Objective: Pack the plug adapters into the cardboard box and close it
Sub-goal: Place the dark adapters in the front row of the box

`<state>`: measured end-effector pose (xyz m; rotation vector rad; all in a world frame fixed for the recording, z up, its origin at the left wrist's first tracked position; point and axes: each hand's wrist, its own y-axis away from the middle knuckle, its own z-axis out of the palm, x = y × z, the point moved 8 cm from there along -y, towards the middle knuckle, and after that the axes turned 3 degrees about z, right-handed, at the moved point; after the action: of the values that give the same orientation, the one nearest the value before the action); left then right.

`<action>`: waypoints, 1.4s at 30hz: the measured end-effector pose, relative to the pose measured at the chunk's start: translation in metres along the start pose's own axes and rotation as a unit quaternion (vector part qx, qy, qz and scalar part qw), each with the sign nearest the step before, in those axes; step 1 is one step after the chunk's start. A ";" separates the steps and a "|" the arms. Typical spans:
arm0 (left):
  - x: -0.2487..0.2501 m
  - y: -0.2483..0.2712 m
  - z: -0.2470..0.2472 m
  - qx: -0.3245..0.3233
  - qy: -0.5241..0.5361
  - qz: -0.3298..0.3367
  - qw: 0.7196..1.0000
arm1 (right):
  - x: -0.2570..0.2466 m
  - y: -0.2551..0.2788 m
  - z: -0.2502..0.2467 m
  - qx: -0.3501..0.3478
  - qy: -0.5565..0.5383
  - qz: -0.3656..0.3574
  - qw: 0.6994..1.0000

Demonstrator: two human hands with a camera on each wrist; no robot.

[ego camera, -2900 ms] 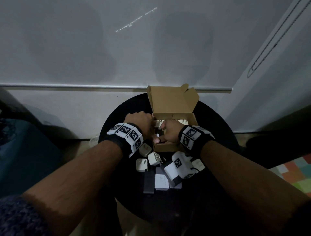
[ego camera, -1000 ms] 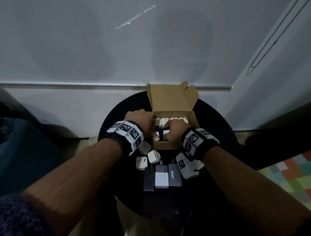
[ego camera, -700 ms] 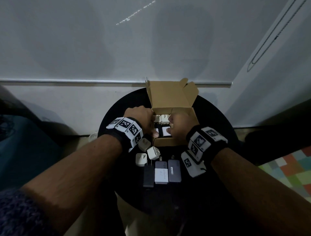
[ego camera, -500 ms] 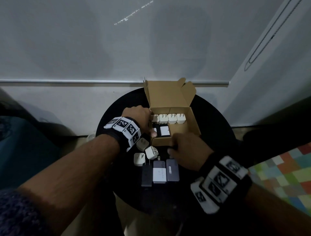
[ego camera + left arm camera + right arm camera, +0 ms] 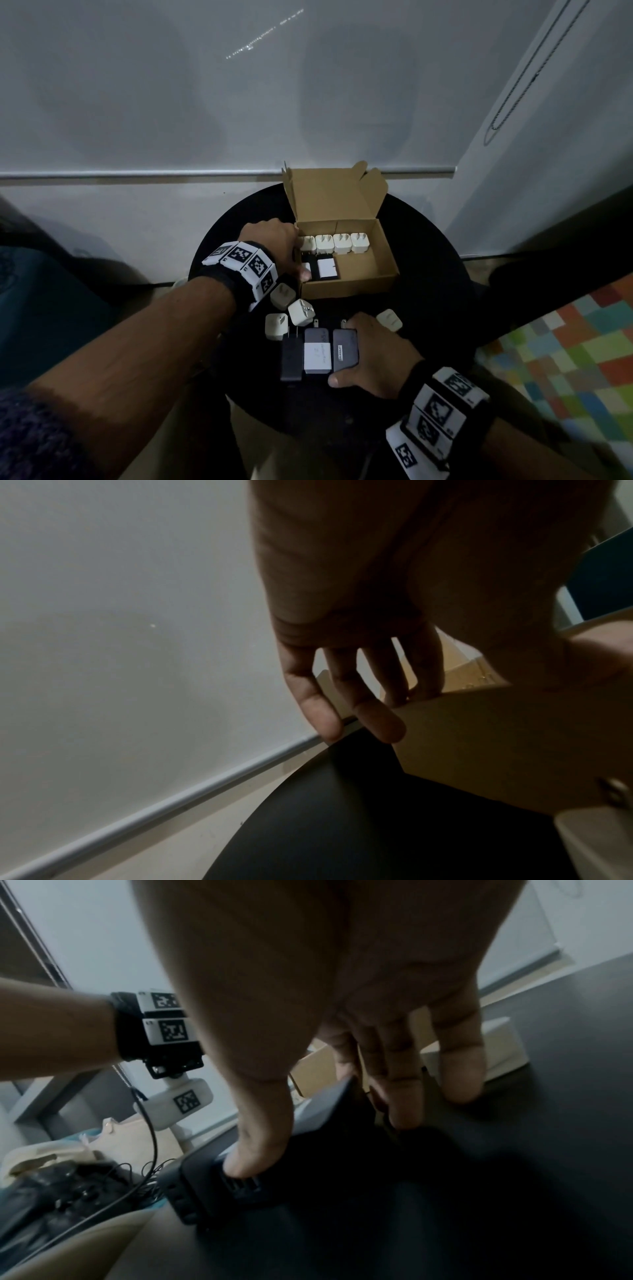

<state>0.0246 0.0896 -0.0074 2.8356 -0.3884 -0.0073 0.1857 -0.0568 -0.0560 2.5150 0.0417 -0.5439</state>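
Observation:
The open cardboard box [image 5: 356, 284] stands on the round black table [image 5: 428, 260] with its lid upright. Several small white adapters [image 5: 334, 244] line its back wall, and two dark-and-white ones [image 5: 326, 268] lie at the front left. My left hand [image 5: 298, 255] holds the box's left wall, its fingers [image 5: 373, 721] over the edge of the box [image 5: 496, 737]. My right hand [image 5: 345, 352] grips a dark grey adapter [image 5: 343, 341] lying on the table, thumb [image 5: 253, 1161] at its near end, fingers at the far end. In the right wrist view the same adapter [image 5: 205, 1191] is under my palm.
Beside the gripped one lie a grey-and-white adapter [image 5: 318, 354] and a black adapter [image 5: 291, 356]. Three white cube adapters [image 5: 301, 311] sit near the box's front left corner, another white one [image 5: 388, 320] to the right of my right hand. A wall is close behind the table.
My right hand has come out of the box, moved back toward me and closed on the dark grey adapter. My left hand has stayed on the box's left wall.

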 end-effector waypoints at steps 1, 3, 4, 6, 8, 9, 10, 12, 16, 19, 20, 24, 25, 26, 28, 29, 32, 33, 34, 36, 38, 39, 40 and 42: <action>0.000 0.000 0.000 0.000 0.001 0.000 1.000 | 0.002 0.000 0.000 0.005 -0.010 0.003 1.000; -0.001 0.000 0.000 -0.002 0.003 -0.002 1.000 | 0.001 0.001 0.000 0.025 -0.027 -0.005 0.999; 0.000 0.001 0.000 -0.002 0.003 -0.002 1.000 | 0.000 0.002 0.001 0.033 -0.035 -0.013 0.999; 0.000 0.001 0.000 0.000 0.002 -0.004 1.000 | -0.002 0.003 0.003 0.042 -0.058 -0.026 0.997; 0.000 0.001 -0.001 0.000 0.003 -0.008 1.000 | -0.003 0.003 0.004 0.045 -0.080 -0.041 0.995; 0.000 0.001 -0.002 0.000 0.004 -0.009 1.000 | -0.004 0.004 0.003 0.048 -0.079 -0.050 0.994; 0.000 0.002 -0.002 0.000 0.005 -0.010 1.000 | -0.006 0.004 0.002 0.052 -0.070 -0.060 0.994; -0.001 0.002 -0.002 0.001 0.005 -0.010 1.000 | -0.008 0.006 -0.004 0.053 -0.042 -0.072 0.995; -0.001 0.004 -0.003 0.001 0.008 -0.013 1.000 | -0.021 0.016 -0.045 0.096 -0.058 -0.099 0.989; 0.002 0.005 -0.005 -0.004 0.011 -0.012 1.000 | -0.034 0.012 -0.097 0.155 -0.088 -0.102 0.979; 0.002 0.005 -0.005 -0.006 0.013 -0.013 1.000 | -0.038 0.008 -0.113 0.178 -0.095 -0.101 0.974; 0.003 0.006 -0.006 -0.006 0.011 -0.015 1.000 | -0.039 -0.031 -0.149 0.224 -0.068 -0.052 0.971; 0.003 0.006 -0.006 -0.006 0.010 -0.015 1.000 | -0.040 -0.043 -0.151 0.226 -0.058 -0.046 0.971; 0.003 0.006 -0.006 -0.007 0.012 -0.015 1.000 | -0.041 -0.054 -0.150 0.227 -0.052 -0.044 0.971; 0.002 0.007 -0.005 -0.009 0.018 -0.015 1.000 | -0.042 -0.071 -0.144 0.217 -0.034 -0.039 0.975; 0.002 0.007 -0.005 -0.010 0.020 -0.014 1.000 | -0.042 -0.078 -0.139 0.205 -0.020 -0.032 0.978; 0.002 0.007 -0.006 -0.012 0.024 -0.016 1.000 | -0.045 -0.092 -0.125 0.170 0.052 -0.019 0.984; 0.001 0.007 -0.006 -0.011 0.026 -0.017 0.999 | -0.046 -0.095 -0.120 0.159 0.082 -0.019 0.984; 0.001 0.007 -0.006 -0.009 0.028 -0.018 0.999 | -0.048 -0.098 -0.116 0.147 0.106 -0.018 0.983; 0.001 0.006 -0.005 -0.009 0.031 -0.016 0.999 | -0.048 -0.102 -0.106 0.130 0.129 -0.009 0.983; 0.001 0.005 -0.004 -0.011 0.032 -0.010 0.999 | -0.047 -0.104 -0.100 0.124 0.123 0.002 0.985; 0.001 0.005 -0.004 -0.010 0.033 -0.008 0.999 | -0.046 -0.105 -0.098 0.122 0.115 0.010 0.986; 0.001 0.005 -0.004 -0.009 0.035 -0.006 0.999 | -0.045 -0.105 -0.096 0.119 0.109 0.015 0.987; 0.001 0.005 -0.005 -0.007 0.038 -0.003 0.999 | -0.046 -0.106 -0.093 0.108 0.112 0.019 0.988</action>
<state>0.0241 0.0859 -0.0015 2.8138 -0.3607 0.0950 0.1631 0.0861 -0.0225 2.7722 0.0201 -0.2601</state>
